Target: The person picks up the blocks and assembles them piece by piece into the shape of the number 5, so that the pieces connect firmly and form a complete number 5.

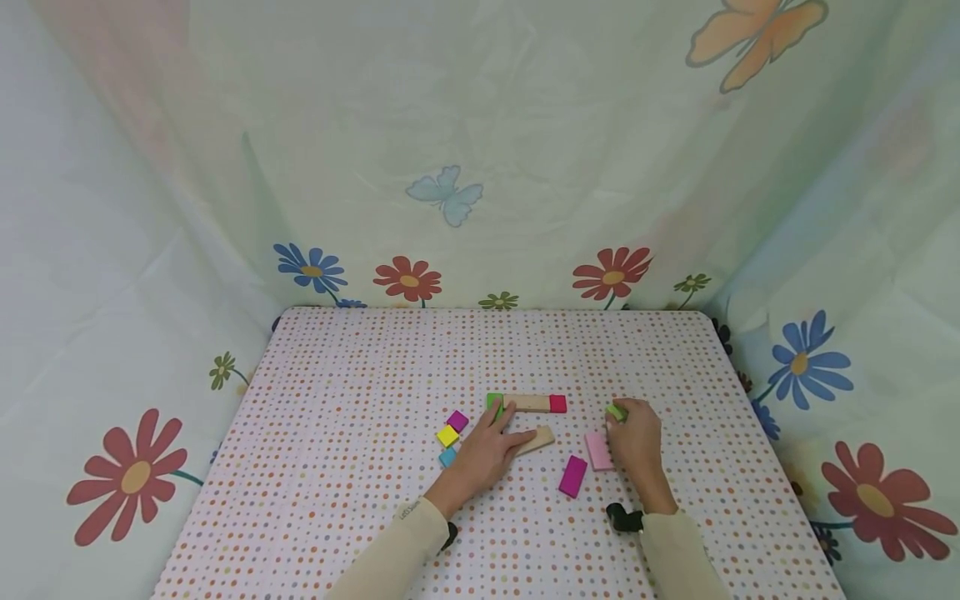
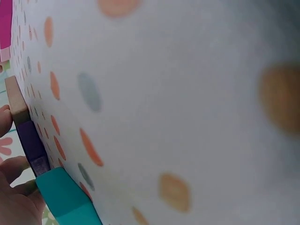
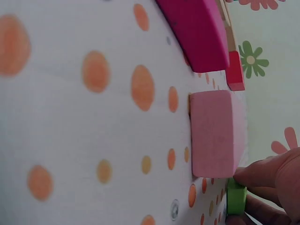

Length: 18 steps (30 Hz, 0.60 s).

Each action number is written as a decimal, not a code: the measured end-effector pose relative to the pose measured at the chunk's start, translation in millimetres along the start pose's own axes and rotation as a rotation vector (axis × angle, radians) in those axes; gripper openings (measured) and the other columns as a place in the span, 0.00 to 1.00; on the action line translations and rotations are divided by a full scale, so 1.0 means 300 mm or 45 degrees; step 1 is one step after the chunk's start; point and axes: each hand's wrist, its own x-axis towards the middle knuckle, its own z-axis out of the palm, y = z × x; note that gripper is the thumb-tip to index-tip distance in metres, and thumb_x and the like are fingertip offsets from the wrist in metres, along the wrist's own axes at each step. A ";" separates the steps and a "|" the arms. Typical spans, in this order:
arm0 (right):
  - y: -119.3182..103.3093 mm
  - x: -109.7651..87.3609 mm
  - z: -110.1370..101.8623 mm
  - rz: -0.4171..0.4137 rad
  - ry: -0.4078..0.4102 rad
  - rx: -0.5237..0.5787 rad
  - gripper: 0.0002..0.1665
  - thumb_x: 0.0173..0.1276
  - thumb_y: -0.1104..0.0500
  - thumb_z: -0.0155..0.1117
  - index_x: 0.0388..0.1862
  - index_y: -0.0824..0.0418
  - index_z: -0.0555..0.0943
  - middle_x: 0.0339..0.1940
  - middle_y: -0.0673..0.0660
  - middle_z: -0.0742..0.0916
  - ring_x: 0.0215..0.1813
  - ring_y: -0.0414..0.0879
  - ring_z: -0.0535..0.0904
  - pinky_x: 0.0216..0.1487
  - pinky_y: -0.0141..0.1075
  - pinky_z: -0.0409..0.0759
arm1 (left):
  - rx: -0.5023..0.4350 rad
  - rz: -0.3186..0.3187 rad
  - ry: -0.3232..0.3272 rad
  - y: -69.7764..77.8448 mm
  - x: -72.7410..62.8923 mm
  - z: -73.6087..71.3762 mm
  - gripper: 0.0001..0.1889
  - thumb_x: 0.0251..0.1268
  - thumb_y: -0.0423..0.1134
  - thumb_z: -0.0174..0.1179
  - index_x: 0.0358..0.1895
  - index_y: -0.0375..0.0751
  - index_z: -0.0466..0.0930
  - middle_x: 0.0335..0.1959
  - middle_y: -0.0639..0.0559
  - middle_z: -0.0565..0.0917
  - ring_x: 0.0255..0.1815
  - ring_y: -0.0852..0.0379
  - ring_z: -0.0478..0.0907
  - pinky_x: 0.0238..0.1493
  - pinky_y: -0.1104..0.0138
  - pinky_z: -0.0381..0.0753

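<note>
My left hand (image 1: 482, 457) lies low over the blocks with its fingers stretched out. Its fingertips touch a green block (image 1: 493, 398), and its thumb reaches along a plain wooden block (image 1: 538, 439). In the left wrist view, a dark purple block (image 2: 33, 142) and a teal block (image 2: 69, 197) sit near the fingers. My right hand (image 1: 637, 437) pinches a small light green block (image 3: 236, 197) between thumb and fingers. Just left of that hand lies a pink block (image 1: 597, 451), with a magenta block (image 1: 573, 477) nearer to me.
A longer wooden block (image 1: 527, 403) lies between the green block and a red block (image 1: 558, 404). Left of my left hand are small purple (image 1: 457, 421), yellow (image 1: 447, 436) and blue (image 1: 447, 457) blocks. Printed curtains surround the dotted table (image 1: 360, 375).
</note>
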 end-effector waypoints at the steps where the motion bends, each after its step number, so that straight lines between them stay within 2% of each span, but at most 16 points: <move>1: 0.000 -0.002 0.001 0.003 0.004 -0.005 0.24 0.77 0.66 0.61 0.70 0.71 0.77 0.71 0.72 0.78 0.74 0.69 0.73 0.74 0.61 0.76 | 0.000 -0.003 -0.004 0.001 0.001 0.000 0.19 0.83 0.42 0.56 0.70 0.59 0.83 0.81 0.35 0.68 0.85 0.31 0.59 0.84 0.48 0.67; 10: 0.003 -0.013 0.004 -0.016 0.026 -0.014 0.23 0.78 0.66 0.62 0.69 0.71 0.78 0.70 0.72 0.79 0.73 0.69 0.74 0.74 0.61 0.76 | 0.016 -0.009 -0.018 0.003 -0.001 0.002 0.19 0.84 0.43 0.55 0.70 0.60 0.82 0.82 0.36 0.67 0.86 0.32 0.58 0.84 0.50 0.66; 18: 0.000 -0.013 0.000 -0.043 0.045 -0.009 0.23 0.77 0.66 0.62 0.69 0.70 0.78 0.68 0.72 0.80 0.72 0.68 0.75 0.74 0.60 0.77 | 0.079 0.020 -0.015 0.003 0.000 0.003 0.19 0.84 0.43 0.55 0.71 0.59 0.82 0.81 0.35 0.68 0.85 0.31 0.60 0.84 0.50 0.66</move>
